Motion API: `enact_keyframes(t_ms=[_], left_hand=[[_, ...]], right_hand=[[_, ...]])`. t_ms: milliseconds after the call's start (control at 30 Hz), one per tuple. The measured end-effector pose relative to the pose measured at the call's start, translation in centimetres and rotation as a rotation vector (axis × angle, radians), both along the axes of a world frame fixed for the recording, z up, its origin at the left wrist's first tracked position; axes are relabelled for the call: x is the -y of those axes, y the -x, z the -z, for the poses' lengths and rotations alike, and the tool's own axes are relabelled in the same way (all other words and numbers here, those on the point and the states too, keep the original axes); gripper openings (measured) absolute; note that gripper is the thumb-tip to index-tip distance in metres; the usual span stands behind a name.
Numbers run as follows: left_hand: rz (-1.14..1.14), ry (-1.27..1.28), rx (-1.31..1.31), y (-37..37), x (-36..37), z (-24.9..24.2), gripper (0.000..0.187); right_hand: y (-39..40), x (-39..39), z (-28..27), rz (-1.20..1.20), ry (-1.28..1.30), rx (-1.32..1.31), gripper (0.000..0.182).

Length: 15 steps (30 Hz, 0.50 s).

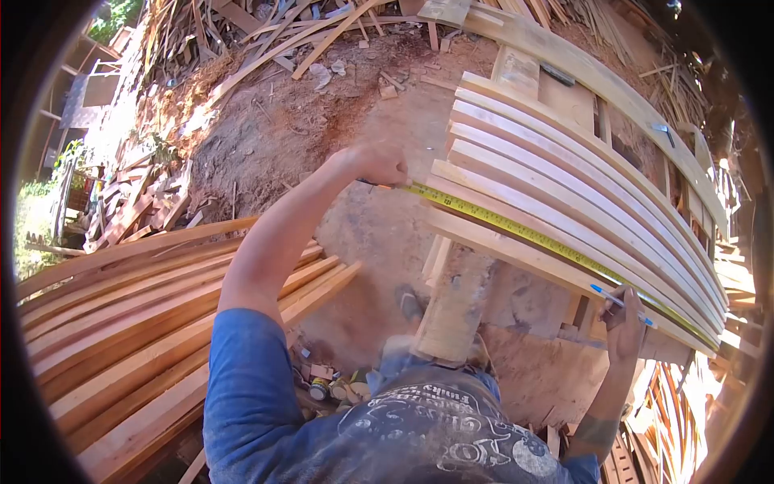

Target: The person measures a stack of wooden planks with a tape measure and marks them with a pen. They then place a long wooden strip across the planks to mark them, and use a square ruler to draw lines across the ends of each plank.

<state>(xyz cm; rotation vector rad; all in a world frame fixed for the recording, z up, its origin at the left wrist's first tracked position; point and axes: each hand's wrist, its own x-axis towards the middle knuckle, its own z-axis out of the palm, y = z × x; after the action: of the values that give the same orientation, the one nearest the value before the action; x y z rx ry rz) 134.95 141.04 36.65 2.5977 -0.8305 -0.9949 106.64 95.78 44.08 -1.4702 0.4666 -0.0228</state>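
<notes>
My left hand (382, 163) is closed around one end of a tape measure, mostly hidden by the fingers. Its yellow blade (484, 214) stretches to the right along the wooden strips. In my right hand (625, 319) is a blue-and-white pen (606, 295), held close to the near edge of the strips. Several pale wooden strips (516, 165) lie side by side under the blade, with a separate strip (484, 238) nearest my body. They rest across a wooden support (455, 302).
A stack of brown planks (145, 339) lies on my left. A long board (597, 73) runs behind the strips, carrying a dark tool (557, 74). Scrap wood (234, 24) is heaped at the back on bare dirt (274, 137). Cans (319, 389) stand near my feet.
</notes>
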Motion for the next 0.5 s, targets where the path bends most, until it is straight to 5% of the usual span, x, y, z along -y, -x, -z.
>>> enact_keyframes(t_ms=[500], left_hand=[[0.05,0.032,0.017,-1.6,0.0,1.7,0.024]], right_hand=[[-3.1,-4.8,3.6,-0.042,-0.018,0.013,0.016]])
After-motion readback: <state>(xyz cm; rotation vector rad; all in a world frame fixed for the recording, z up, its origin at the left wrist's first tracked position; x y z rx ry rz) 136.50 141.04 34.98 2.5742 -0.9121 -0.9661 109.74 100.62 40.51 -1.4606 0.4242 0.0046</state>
